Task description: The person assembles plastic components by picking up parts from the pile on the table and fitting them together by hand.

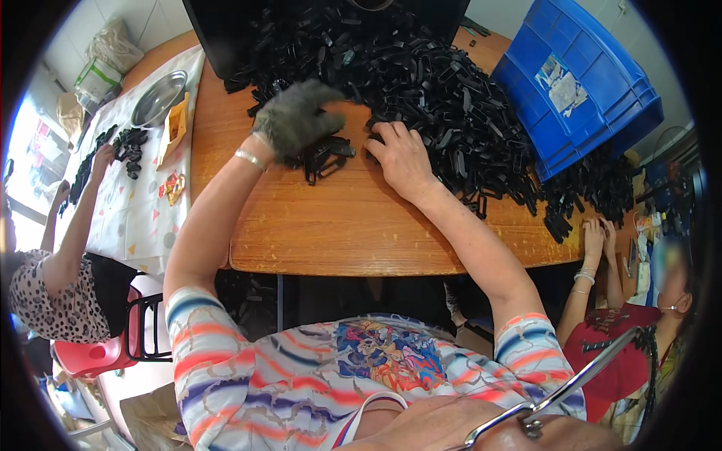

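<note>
- Metal-framed glasses [532, 427] are sitting closest of all, slanting across the lower right, just above the worker's striped, brightly printed shirt [301, 376].
- Beyond the shirt, a wooden table [323, 233] is spreading out, its near edge showing worn, pale patches.
- Small black pieces [451, 98] are lying in a great tangled heap over the table's far and right parts.
- Wearing a dark grey-green glove, the left hand [289, 124] is hovering at the heap's left edge, slightly blurred; its thumb is standing apart from the spread fingers, and nothing is showing between them.
- Just below that glove, a small cluster of the same pieces [327, 159] is lying on bare wood.
- Opposite it, the bare right hand [404, 159] is resting beside the heap with its fingers curling downward; I cannot tell whether they are gripping a piece.
- To the right, a blue crate [594, 83] is tilting beside the heap, with more pieces lying around its lower edge.
- At a cloth-covered table [154, 207] on the left, someone in a spotted top [53, 301] is reaching toward dark pieces [133, 146].
- Near the right end, another person's hands [594, 237] are resting at the wooden table's edge.
</note>
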Tool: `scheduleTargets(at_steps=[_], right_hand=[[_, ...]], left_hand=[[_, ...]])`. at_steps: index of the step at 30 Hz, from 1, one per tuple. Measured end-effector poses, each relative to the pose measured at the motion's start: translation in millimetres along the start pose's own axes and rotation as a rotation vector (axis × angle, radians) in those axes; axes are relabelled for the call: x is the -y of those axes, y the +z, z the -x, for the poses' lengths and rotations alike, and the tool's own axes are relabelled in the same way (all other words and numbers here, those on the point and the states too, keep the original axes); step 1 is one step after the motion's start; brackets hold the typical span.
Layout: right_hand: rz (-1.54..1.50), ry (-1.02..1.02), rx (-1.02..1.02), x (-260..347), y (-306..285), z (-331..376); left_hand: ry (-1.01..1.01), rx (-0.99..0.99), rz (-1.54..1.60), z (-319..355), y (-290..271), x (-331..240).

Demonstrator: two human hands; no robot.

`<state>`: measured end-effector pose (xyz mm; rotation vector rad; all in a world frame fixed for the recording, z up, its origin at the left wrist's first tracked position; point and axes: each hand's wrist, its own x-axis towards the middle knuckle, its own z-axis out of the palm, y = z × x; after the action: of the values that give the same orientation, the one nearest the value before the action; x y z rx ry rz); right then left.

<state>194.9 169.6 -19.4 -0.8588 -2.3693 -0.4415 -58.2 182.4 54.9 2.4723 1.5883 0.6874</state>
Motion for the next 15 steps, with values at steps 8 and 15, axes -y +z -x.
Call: scheduleTargets(at_steps=[8, 15], right_hand=[[-0.049, 0.032, 0.004, 5, 3, -2], [-0.046, 0.087, 0.061, 6, 0, -4]], left_hand=[[-0.181, -0.315, -0.354, -118, 16, 56], [-0.272, -0.11, -0.319, -125, 20, 59]])
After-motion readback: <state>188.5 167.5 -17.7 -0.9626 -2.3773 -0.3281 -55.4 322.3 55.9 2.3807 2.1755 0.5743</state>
